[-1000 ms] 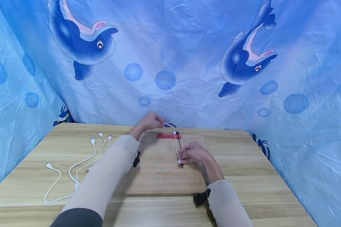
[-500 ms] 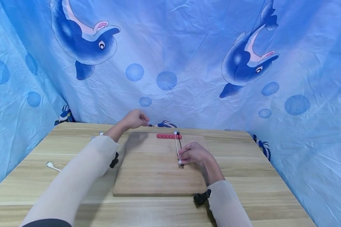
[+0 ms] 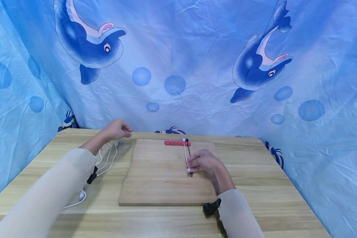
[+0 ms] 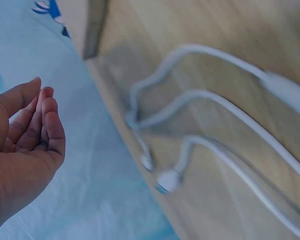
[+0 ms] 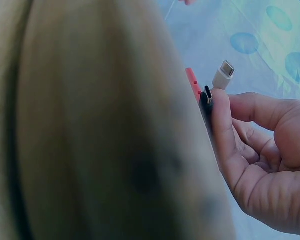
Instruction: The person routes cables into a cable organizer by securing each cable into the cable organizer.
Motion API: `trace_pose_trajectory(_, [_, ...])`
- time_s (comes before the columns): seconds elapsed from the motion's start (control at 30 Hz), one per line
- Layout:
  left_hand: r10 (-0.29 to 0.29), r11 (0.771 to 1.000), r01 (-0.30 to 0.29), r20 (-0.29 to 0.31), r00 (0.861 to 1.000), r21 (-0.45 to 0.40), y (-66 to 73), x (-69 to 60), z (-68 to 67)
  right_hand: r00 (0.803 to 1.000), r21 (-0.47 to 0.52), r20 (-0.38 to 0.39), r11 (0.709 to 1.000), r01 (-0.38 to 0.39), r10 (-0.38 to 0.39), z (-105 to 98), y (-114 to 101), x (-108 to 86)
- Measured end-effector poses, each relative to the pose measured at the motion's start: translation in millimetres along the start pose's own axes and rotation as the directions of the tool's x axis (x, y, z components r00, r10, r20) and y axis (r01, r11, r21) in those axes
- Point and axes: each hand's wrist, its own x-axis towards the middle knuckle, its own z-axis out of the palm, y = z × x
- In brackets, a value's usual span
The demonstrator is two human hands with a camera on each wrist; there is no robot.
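Note:
My right hand [image 3: 203, 161] pinches a white charging cable [image 3: 185, 152] near its lower plug, over the wooden board. Beside it runs a black cable [image 3: 189, 151]. In the right wrist view the white USB-C plug [image 5: 222, 77] pokes up past the fingertips, and the black plug [image 5: 207, 99] lies against the index finger. Both cables reach a red cable holder [image 3: 173, 143] at the board's back, at its right end. My left hand [image 3: 116, 129] holds nothing, its fingers loosely bent. It hovers above the loose white cables [image 3: 108, 162], apart from them.
The wooden board [image 3: 154, 181] lies in the middle of the table [image 3: 256, 205]. More white cable [image 4: 220, 102] lies left of it, partly hidden by my left arm. A blue dolphin-print cloth [image 3: 172, 49] hangs behind the table. Blurred board surface fills much of the right wrist view.
My left hand has moved left, from behind the red holder to above the loose white cables. The right hand keeps its hold in nearly the same place.

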Motion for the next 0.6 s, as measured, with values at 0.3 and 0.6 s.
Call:
trace_pose_trajectory(0.3, [-0.028, 0.999, 0.029, -0.042, 0.999, 0.037, -37.9, -15.6, -5.7, 1.000, 0.000, -0.015, 1.000, -0.009, 0.009, 0.9, 0.5, -0.1])
trace_pose_trajectory(0.6, [-0.091, 0.995, 0.093, -0.050, 0.995, 0.041, -64.2, -21.0, -6.1, 1.000, -0.011, -0.017, 1.000, -0.005, 0.005, 1.5, -0.4, -0.4])
